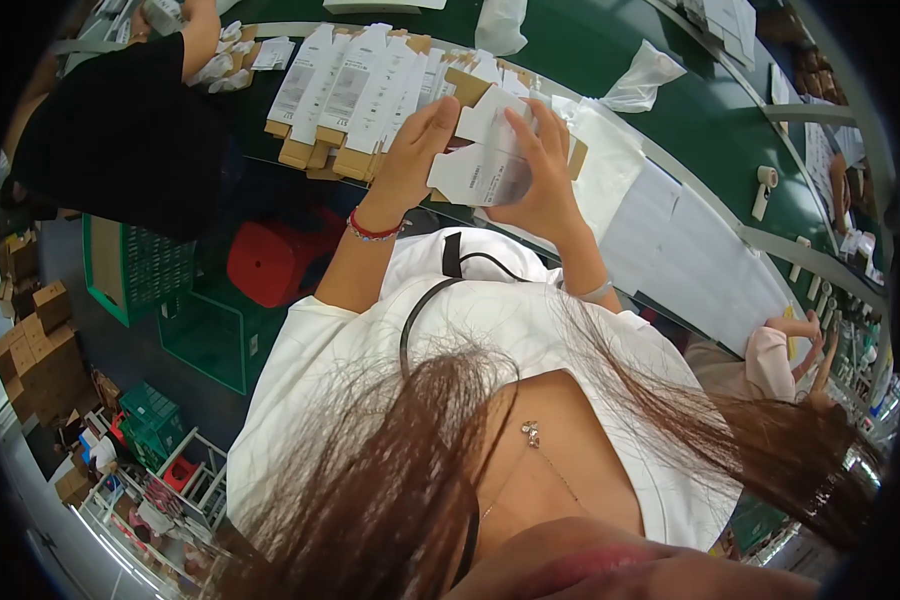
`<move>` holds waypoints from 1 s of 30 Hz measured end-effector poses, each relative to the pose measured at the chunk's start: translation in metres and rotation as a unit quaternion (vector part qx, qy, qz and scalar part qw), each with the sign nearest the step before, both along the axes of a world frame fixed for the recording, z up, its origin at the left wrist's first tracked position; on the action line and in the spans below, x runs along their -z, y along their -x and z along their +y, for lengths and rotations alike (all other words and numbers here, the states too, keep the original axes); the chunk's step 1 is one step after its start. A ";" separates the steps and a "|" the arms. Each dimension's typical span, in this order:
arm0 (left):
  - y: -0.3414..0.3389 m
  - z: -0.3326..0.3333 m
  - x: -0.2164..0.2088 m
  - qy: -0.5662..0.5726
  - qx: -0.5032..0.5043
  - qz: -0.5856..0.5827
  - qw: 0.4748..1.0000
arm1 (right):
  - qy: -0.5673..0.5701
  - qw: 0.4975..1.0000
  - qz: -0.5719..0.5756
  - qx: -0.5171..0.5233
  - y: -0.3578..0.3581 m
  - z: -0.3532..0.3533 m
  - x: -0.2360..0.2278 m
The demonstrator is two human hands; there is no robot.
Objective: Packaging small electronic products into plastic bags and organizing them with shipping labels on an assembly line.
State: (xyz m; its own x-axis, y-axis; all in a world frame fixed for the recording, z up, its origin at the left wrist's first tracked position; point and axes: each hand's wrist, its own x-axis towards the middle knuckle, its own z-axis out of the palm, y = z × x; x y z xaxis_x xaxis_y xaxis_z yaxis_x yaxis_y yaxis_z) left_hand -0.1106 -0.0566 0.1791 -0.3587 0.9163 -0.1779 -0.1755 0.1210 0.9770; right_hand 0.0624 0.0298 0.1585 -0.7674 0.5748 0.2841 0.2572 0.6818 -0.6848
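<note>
In front of my chest I hold a small white carton (pixel 480 176) with its end flaps standing out; brown card shows on its inner faces. My left hand (pixel 417 160) grips the carton's left side, thumb on top. Bent round the right side is my right hand (pixel 547 172), its fingertips on the white panel and its thumb at the lower edge. What lies inside the carton is hidden. Just beyond my left hand, several flattened white cartons (pixel 348 85) with brown inner flaps lie in an overlapping row on the workbench.
A green belt (pixel 580 45) curves along the bench's far side, with white plastic bags (pixel 646 75) on it. To the left stands a person in black (pixel 120 140). A red stool (pixel 270 262) and green crates (pixel 205 335) sit on the floor. Another person's arm (pixel 770 360) is at right.
</note>
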 end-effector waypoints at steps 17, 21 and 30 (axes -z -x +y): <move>-0.008 0.011 -0.013 -0.295 -0.056 0.115 0.947 | 0.215 0.960 0.174 -0.047 -0.016 0.013 -0.007; -0.020 0.013 -0.017 -0.256 -0.036 0.027 0.966 | 0.132 0.974 0.154 -0.100 -0.021 0.017 -0.003; -0.027 0.016 -0.009 -0.149 -0.064 -0.006 0.987 | -0.083 0.995 0.057 -0.024 0.002 0.003 -0.016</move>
